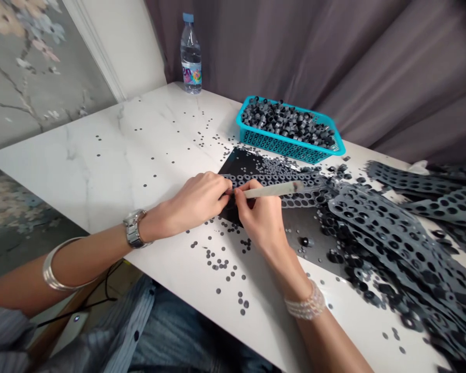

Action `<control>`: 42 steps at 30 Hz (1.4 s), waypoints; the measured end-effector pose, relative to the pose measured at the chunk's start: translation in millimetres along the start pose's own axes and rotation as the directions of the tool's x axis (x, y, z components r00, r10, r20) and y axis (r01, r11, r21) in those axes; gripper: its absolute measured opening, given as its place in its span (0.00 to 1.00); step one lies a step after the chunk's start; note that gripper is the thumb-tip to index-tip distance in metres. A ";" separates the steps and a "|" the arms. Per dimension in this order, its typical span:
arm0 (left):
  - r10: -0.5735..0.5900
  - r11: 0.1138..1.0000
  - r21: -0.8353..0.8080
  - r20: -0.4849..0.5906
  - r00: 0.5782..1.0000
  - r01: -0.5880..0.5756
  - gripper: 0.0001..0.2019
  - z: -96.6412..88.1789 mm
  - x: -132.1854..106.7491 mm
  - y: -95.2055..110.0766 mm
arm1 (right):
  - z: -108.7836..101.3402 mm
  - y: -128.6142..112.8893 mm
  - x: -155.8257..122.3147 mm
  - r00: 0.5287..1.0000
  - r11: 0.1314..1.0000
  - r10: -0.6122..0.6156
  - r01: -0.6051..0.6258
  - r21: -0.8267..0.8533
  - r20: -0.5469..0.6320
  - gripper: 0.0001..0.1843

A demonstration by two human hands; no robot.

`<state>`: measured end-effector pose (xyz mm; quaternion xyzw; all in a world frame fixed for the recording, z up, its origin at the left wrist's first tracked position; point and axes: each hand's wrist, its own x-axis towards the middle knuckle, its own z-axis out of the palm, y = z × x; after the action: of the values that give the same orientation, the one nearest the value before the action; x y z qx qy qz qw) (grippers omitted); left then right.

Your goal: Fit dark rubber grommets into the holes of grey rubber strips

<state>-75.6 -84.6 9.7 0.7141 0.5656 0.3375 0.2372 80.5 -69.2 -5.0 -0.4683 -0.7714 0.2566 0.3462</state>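
My right hand (262, 215) is closed in a pen-like grip around a pale, slim stick-shaped tool (274, 190), dark-marked near its rear end. The tool's tip is hidden by the fingers. My left hand (204, 194) meets it, thumb and fingers pinched together; a small dark bit shows there, too little to name. Both hands are over a black mat (236, 161). Beneath and beyond them lies a perforated dark strip (272, 179) with rows of ring shapes. Small grey discs (235, 268) are scattered around the hands.
A turquoise basket (287, 147) full of small black cylindrical parts stands behind the mat. Perforated grey sheets (388, 223) and loose black pieces (361, 285) pile up on the right. At the back of the white table (77, 171) is a water bottle (191, 59). A curtain (314, 52) hangs behind.
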 end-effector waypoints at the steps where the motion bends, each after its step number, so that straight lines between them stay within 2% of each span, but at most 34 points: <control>1: -0.013 1.000 -0.004 -0.008 1.000 0.013 0.07 -1.7 -1.6 3.3 | 0.6 -0.4 0.1 1.000 1.000 0.001 -0.001 -0.021 -0.003 0.09; 3: -0.088 0.995 -0.058 -0.072 0.994 0.084 0.05 -9.3 -5.6 9.8 | 1.5 -0.9 0.5 1.000 0.999 0.019 -0.019 -0.036 -0.012 0.09; 4: -0.153 0.981 -0.135 -0.119 0.981 0.137 0.03 -14.5 -7.4 11.8 | 1.6 -0.8 0.7 0.999 0.999 0.031 -0.031 -0.024 -0.012 0.09; 6: -0.315 0.888 -0.395 -0.144 0.938 0.237 0.02 -25.2 -9.3 11.9 | 1.1 -0.3 0.8 0.999 0.998 0.052 -0.051 0.036 -0.012 0.10; 7: -0.387 0.794 -0.540 -0.098 0.917 0.278 0.02 -29.6 -9.3 10.0 | 0.4 0.1 0.7 0.998 0.995 0.065 -0.063 0.080 -0.018 0.11; 9: -0.483 0.531 -0.764 0.083 0.871 0.367 0.02 -35.1 -7.4 4.4 | -2.0 0.5 0.2 0.993 0.980 0.106 -0.095 0.178 -0.051 0.12; 11: -0.524 0.248 -0.862 0.264 0.810 0.441 0.02 -35.9 -4.8 -0.7 | -5.9 0.7 -0.6 0.983 0.957 0.151 -0.120 0.266 -0.103 0.12; 13: -0.534 0.036 -0.885 0.376 0.757 0.464 0.03 -33.4 -3.0 -2.5 | -10.5 1.4 -1.2 0.972 0.936 0.185 -0.130 0.326 -0.144 0.13; 15: -0.528 -0.082 -0.881 0.434 0.730 0.465 0.04 -29.9 -2.9 -0.8 | -15.1 3.5 -1.4 0.962 0.921 0.216 -0.142 0.364 -0.170 0.14; 19: -0.506 -0.157 -0.873 0.472 0.721 0.461 0.04 -25.0 -3.7 7.5 | -23.3 11.8 -0.9 0.932 0.880 0.299 -0.186 0.437 -0.206 0.14; 21: -0.491 -0.121 -0.879 0.456 0.742 0.460 0.05 -22.8 2.6 11.0 | -27.7 16.1 -0.6 0.914 0.861 0.333 -0.195 0.470 -0.231 0.14; 22: -0.480 -0.071 -0.887 0.432 0.764 0.457 0.05 -21.2 9.8 12.4 | -30.1 17.9 -0.6 0.906 0.853 0.347 -0.198 0.482 -0.242 0.14; 23: -0.466 0.029 -0.897 0.378 0.800 0.441 0.05 -19.1 20.6 13.8 | -32.5 19.5 -0.5 0.899 0.848 0.358 -0.200 0.490 -0.252 0.14; 25: -0.407 0.307 -0.886 0.208 0.889 0.348 0.05 -13.4 53.7 17.3 | -37.0 22.0 -0.6 0.889 0.839 0.373 -0.200 0.506 -0.267 0.15; 26: -0.348 0.498 -0.829 0.078 0.934 0.254 0.05 -9.8 75.5 20.0 | -39.0 22.9 -0.7 0.884 0.834 0.378 -0.195 0.517 -0.275 0.15; 27: -0.302 0.586 -0.789 -0.001 0.953 0.184 0.05 -5.9 99.7 23.5 | -40.5 23.7 -0.9 0.883 0.829 0.379 -0.191 0.525 -0.277 0.16; 31: -0.150 0.775 -0.632 -0.198 0.969 -0.009 0.06 12.2 198.0 42.0 | -43.6 24.7 -2.1 0.876 0.829 0.387 -0.193 0.524 -0.289 0.17; 34: -0.015 0.876 -0.472 -0.221 0.975 -0.093 0.05 28.5 247.0 51.5 | -43.9 24.3 -2.6 0.870 0.834 0.396 -0.207 0.511 -0.294 0.17; 38: 0.103 0.940 -0.317 -0.089 0.991 -0.126 0.04 47.5 272.9 50.5 | -44.0 24.7 -1.8 0.873 0.858 0.376 -0.201 0.473 -0.311 0.17; 42: 0.110 0.968 -0.226 -0.022 0.994 -0.112 0.09 49.0 280.9 40.5 | -45.0 24.7 -1.0 0.867 0.883 0.352 -0.183 0.432 -0.352 0.16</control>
<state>24.6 179.3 66.6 0.7114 0.4836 0.4158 0.2952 129.1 -56.3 5.3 -0.5393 -0.5388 0.3422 0.5492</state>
